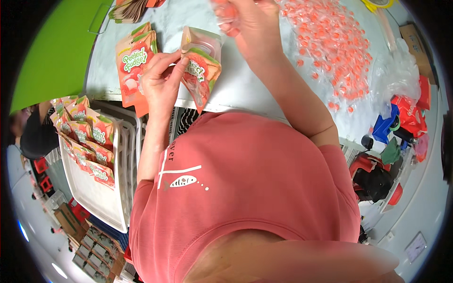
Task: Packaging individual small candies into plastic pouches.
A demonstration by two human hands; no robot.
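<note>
My left hand (163, 78) pinches the edge of a printed candy pouch (203, 70) with thumb and fingers. The pouch stands tilted near the table's front edge, and its mouth gapes toward the far side. Raised to the right of it, my right hand (257, 28) is closed around several red candies in clear wrappers (227, 19). Just left of my left hand lies a stack of flat printed pouches (134, 66), partly covered by that hand. A large heap of red wrapped candies (330, 45) spreads over the table to the right of my right forearm.
White stacked trays (94, 198) stand at the left below table height, with several filled pouches (89, 137) upright in the top one. More pouches (130, 10) lie at the far left of the table (250, 94). Clear plastic bags (401, 75) and a cardboard box (417, 49) are at the right.
</note>
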